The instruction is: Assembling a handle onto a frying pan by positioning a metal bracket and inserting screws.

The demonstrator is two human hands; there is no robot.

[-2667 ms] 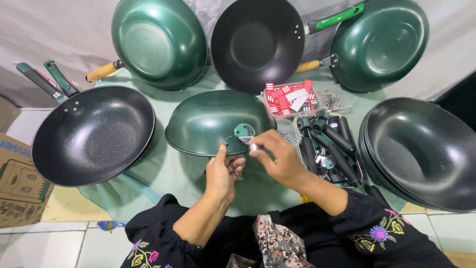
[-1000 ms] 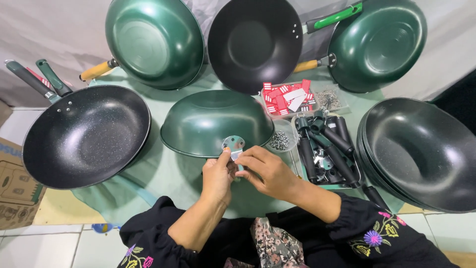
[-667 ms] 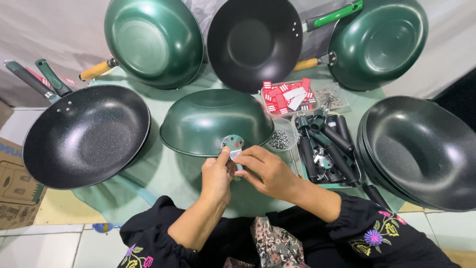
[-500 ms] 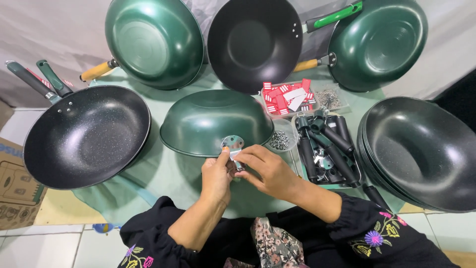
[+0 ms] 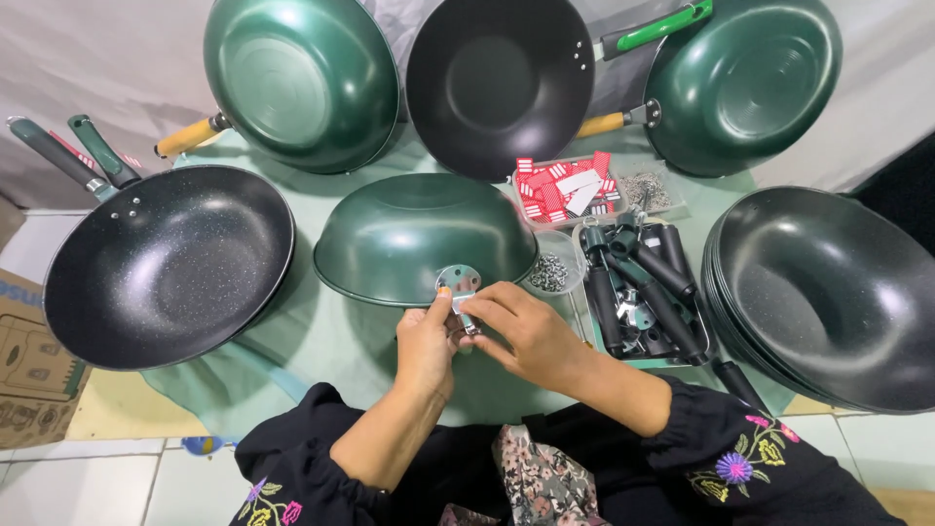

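Note:
A green wok (image 5: 409,229) lies upside down on the pale green cloth (image 5: 331,336) in front of me. A small metal handle bracket (image 5: 458,282) sits at its near rim. My left hand (image 5: 427,341) pinches the bracket from below. My right hand (image 5: 521,326) presses its fingers on the same bracket from the right. Both hands meet at the wok's edge, and what lies between the fingers is partly hidden.
A black speckled wok (image 5: 166,263) lies left; a stack of black woks (image 5: 828,292) lies right. Three woks (image 5: 497,78) lean at the back. A tray of dark handles (image 5: 638,292), a red-and-white box (image 5: 565,185) and small screws (image 5: 550,273) sit right of centre. A cardboard box (image 5: 24,360) stands far left.
The hands have closed in on the bracket at the wok's rim and shifted slightly; the wok and everything else stay where they were.

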